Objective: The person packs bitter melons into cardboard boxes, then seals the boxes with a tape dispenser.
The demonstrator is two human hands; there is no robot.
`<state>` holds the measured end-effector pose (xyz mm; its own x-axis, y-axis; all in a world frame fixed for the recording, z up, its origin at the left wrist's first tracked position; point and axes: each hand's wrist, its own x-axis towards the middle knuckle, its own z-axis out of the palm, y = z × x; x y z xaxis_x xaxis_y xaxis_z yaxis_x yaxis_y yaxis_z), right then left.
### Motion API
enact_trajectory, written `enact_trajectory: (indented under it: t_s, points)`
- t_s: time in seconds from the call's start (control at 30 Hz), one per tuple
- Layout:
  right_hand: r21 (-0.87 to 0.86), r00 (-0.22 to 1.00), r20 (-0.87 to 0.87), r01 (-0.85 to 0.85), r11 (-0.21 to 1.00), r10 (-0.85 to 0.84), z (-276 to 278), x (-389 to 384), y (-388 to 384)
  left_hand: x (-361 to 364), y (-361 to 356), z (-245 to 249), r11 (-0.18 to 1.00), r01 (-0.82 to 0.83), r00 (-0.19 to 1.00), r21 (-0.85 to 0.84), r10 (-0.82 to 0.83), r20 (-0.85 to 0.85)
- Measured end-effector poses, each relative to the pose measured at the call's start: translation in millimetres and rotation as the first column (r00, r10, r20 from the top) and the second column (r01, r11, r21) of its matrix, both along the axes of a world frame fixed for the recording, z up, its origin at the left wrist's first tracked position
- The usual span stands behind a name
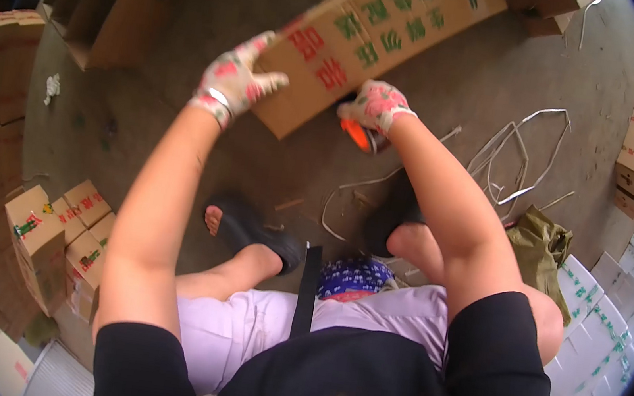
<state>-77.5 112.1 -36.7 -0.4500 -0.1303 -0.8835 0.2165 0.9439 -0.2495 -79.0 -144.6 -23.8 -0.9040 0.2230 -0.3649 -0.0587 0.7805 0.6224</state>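
Observation:
A long brown cardboard box (370,41) with green and red printed characters lies at an angle in front of me. My left hand (230,81), in a white glove with a pink floral pattern, is at the box's left end. Its thumb and fingers are stretched apart, with the thumb over the printed face. My right hand (379,106), in a matching glove, is closed beside the near long edge of the box. In its grip is an orange and dark tape dispenser (359,133), partly hidden by the fingers.
Stacked brown cartons (57,224) stand at left, with white cartons (596,331) at right. A large opened carton (130,5) is at upper left. Loose white strapping (511,155) lies on the floor near an olive bag (541,247). My sandalled feet (252,233) are below the box.

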Motion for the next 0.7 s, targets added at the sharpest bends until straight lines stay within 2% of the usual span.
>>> enact_trajectory:
  t_s: [0.03,0.07,0.1,0.13,0.17,0.2,0.27,0.3,0.33,0.37,0.4,0.43,0.47,0.53,0.57,0.6,0.63,0.67,0.7]
  points:
    - [-0.006,0.985,-0.114,-0.134,0.991,0.133,-5,11,10,10,5,-4,0.997,0.059,0.996,-0.052,-0.062,-0.066]
    - [-0.110,0.955,-0.192,-0.250,0.962,0.226,7,23,27,20,12,-5,0.988,0.111,0.984,-0.106,-0.124,-0.125]
    - [-0.200,0.909,-0.277,-0.372,0.906,0.312,18,38,47,29,27,14,0.952,0.168,0.983,-0.254,-0.181,-0.027]
    - [-0.034,0.790,-0.353,-0.546,0.837,0.501,35,50,67,38,44,30,0.891,0.230,0.973,-0.391,-0.215,0.081]
    - [-0.005,0.827,-0.225,-0.531,0.848,0.516,72,54,84,49,56,27,0.858,0.275,0.961,-0.434,-0.264,0.088]
    - [0.044,0.786,-0.314,-0.548,0.835,0.533,89,64,114,62,67,17,0.820,0.320,0.945,-0.475,-0.311,0.101]
    - [0.116,0.790,-0.406,-0.455,0.883,0.461,111,69,175,88,96,14,0.740,0.401,0.914,-0.539,-0.358,0.189]
    - [0.068,0.847,-0.439,-0.303,0.950,0.302,112,66,206,104,112,10,0.730,0.399,0.915,-0.554,-0.358,0.187]
    - [-0.020,0.839,-0.523,-0.185,0.982,0.148,108,63,235,120,120,0,0.720,0.395,0.916,-0.570,-0.354,0.188]
    - [-0.269,0.714,-0.694,-0.131,0.954,-0.097,70,60,284,130,117,-10,0.717,0.383,0.921,-0.582,-0.341,0.186]
    - [-0.556,0.722,-0.226,0.456,0.695,-0.654,84,47,287,139,110,-22,0.771,0.324,0.939,-0.549,-0.331,0.090]
    - [-0.569,0.588,-0.226,0.568,0.595,-0.777,78,29,299,145,104,-31,0.819,0.271,0.948,-0.506,-0.318,-0.006]
    - [-0.718,0.436,-0.207,0.541,0.439,-0.876,68,13,309,149,94,-40,0.811,0.268,0.948,-0.519,-0.318,-0.007]
    - [-0.801,0.344,-0.140,0.512,0.311,-0.928,73,-18,304,151,66,-50,0.964,0.112,0.941,-0.240,-0.181,-0.286]
    - [-0.813,0.345,-0.128,0.500,0.298,-0.930,59,-38,306,153,52,-52,0.986,-0.002,0.943,-0.165,-0.053,-0.329]
    - [-0.853,0.297,-0.069,0.478,0.211,-0.952,40,-60,313,149,46,-45,0.990,-0.101,0.911,-0.098,0.052,-0.410]
    - [-0.883,0.253,-0.009,0.453,0.127,-0.967,24,-81,321,146,43,-52,0.953,-0.301,0.892,0.027,0.291,-0.347]
    - [-0.885,0.262,-0.001,0.450,0.123,-0.965,9,-103,333,145,41,-64,0.856,-0.498,0.820,0.138,0.516,-0.247]
    - [-0.874,0.254,0.049,0.479,0.081,-0.966,-7,-120,345,142,37,-80,0.670,-0.706,0.681,0.232,0.731,-0.040]
